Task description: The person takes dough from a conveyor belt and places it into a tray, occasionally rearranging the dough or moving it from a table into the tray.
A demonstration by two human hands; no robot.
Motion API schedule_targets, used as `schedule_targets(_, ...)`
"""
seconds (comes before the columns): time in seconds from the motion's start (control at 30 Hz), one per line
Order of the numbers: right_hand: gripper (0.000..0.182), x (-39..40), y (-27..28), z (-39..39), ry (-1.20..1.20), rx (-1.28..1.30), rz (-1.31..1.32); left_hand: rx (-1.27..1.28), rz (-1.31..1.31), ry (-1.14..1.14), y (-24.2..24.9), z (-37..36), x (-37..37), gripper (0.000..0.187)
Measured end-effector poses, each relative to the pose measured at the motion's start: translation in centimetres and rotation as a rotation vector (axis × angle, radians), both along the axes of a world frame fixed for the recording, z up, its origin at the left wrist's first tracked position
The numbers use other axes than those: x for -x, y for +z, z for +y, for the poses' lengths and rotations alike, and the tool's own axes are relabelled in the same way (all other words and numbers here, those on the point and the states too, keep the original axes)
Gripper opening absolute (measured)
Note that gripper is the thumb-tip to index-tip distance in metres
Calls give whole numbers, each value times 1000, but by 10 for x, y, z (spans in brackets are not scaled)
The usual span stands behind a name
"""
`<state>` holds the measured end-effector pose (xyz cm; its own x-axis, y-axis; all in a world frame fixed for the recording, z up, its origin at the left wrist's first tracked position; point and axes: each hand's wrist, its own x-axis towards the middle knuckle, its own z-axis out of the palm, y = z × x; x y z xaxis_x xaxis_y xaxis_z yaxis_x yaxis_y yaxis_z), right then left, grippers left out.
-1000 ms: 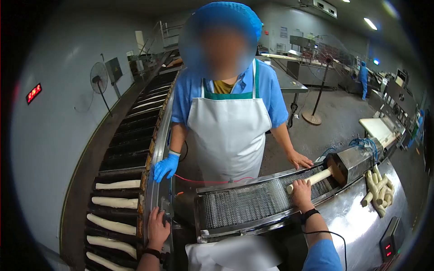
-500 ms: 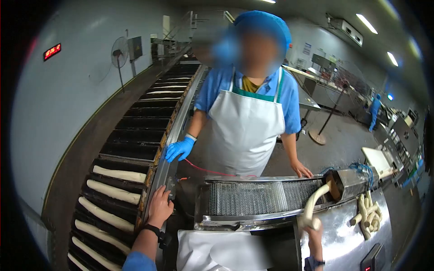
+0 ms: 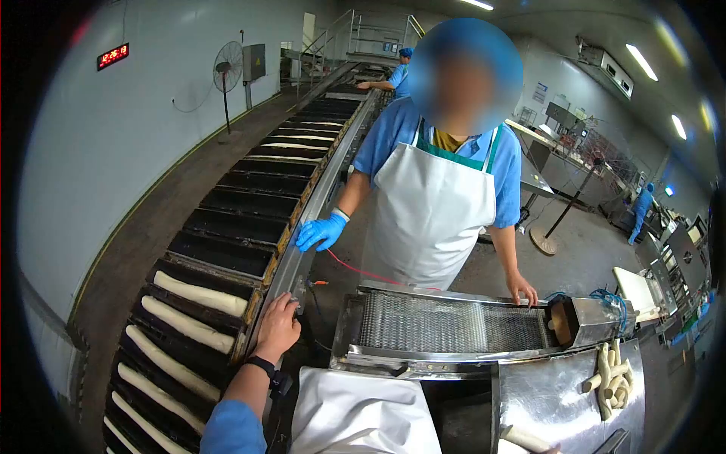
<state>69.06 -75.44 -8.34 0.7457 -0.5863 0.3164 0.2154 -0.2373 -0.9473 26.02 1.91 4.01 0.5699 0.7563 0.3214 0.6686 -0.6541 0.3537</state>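
Observation:
My left hand [image 3: 277, 329] lies with its fingers stretched out on the metal rail [image 3: 257, 321] beside a line of dark baking pans [image 3: 227, 242]. It grips nothing. Long white dough strips [image 3: 200, 293] lie in the nearest pans, left of this hand. At the bottom edge, a dough piece [image 3: 523, 437] is partly cut off over the steel table [image 3: 541, 401]. My right hand is below the frame, so its hold on that piece does not show.
A person in a white apron [image 3: 435, 208] stands opposite, a blue-gloved hand [image 3: 321, 231] on the rail and a bare hand [image 3: 520, 289] at the mesh belt [image 3: 423, 325]. A pile of dough pieces [image 3: 611, 382] lies at the right, near a metal outlet [image 3: 597, 321].
The dough strip that my right hand held at the outlet has been drawn down to the bottom edge, and that hand has left view. My left hand stays on the rail.

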Motion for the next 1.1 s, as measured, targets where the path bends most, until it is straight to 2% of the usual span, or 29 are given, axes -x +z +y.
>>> schedule_targets(0.17, 87, -63, -5, 69, 179, 327, 56, -22, -27, -7, 2, -9, 5, 43)
schedule_targets(0.2, 91, -70, 5, 87, 244, 485, 242, -20, -35, -5, 2, -12, 7, 43)
schedule_targets(0.23, 92, -64, 9, 105, 361, 409, 284, -15, -35, 0, -1, -14, 9, 43)
schedule_targets(0.3, 94, -50, 20, 139, 505, 558, 197, -37, -53, -5, -5, -14, 10, 43)
schedule_targets(0.37, 93, -10, 50, 188, 478, 509, 234, -32, -55, 6, -1, -18, 11, 43)
schedule_targets(0.4, 83, -15, 35, 191, 542, 225, 305, -24, -53, 16, 0, -23, 13, 43)
schedule_targets(0.43, 54, -12, 49, 201, 809, 36, 468, -12, -52, 45, 1, -27, 15, 43)
schedule_targets(0.47, 40, -2, 59, 213, 866, -75, 590, 6, -62, 33, 2, -30, 16, 44)
schedule_targets(0.5, 28, 34, 96, 248, 917, -188, 717, 21, -72, 22, 3, -31, 17, 44)
schedule_targets(0.53, 26, 61, 121, 279, 974, -195, 716, 16, -74, 28, 0, -33, 19, 44)
schedule_targets(0.57, 26, 76, 141, 307, 1028, -207, 714, 9, -76, 29, -3, -34, 20, 44)
schedule_targets(0.6, 25, 74, 153, 333, 1264, -157, 717, 0, -77, 25, -5, -33, 21, 44)
schedule_targets(0.63, 33, 101, 194, 368, 1345, -177, 671, 38, -72, 45, -3, -37, 21, 45)
schedule_targets(0.67, 30, 105, 219, 396, 1494, -185, 723, 40, -83, 36, -6, -38, 23, 45)
schedule_targets(0.7, 40, 130, 256, 424, 1576, -227, 668, 41, -96, 23, -9, -39, 24, 45)
schedule_targets(0.73, 51, 141, 279, 447, 1825, -324, 624, 46, -88, 20, -9, -41, 26, 45)
schedule_targets(0.77, 59, 155, 304, 472, 1960, -357, 608, 55, -97, 20, -8, -44, 28, 44)
schedule_targets(0.83, 61, 198, 353, 518, 2106, -405, 655, 47, -97, 12, -10, -46, 30, 44)
schedule_targets(0.87, 65, 207, 360, 545, 2247, -415, 715, 33, -104, 2, -16, -45, 32, 44)
schedule_targets(0.9, 72, 238, 384, 561, 2209, -451, 751, 19, -80, -2, -15, -48, 34, 44)
schedule_targets(0.97, 85, 261, 385, 609, 2434, -519, 885, 72, -57, 30, -16, -52, 36, 44)
schedule_targets(1.03, 83, 274, 363, 636, 2552, -451, 788, 11, -117, -26, -21, -51, 40, 46)
schedule_targets(1.1, 74, 279, 342, 636, 2540, -435, 777, 32, -92, 6, -20, -54, 37, 44)
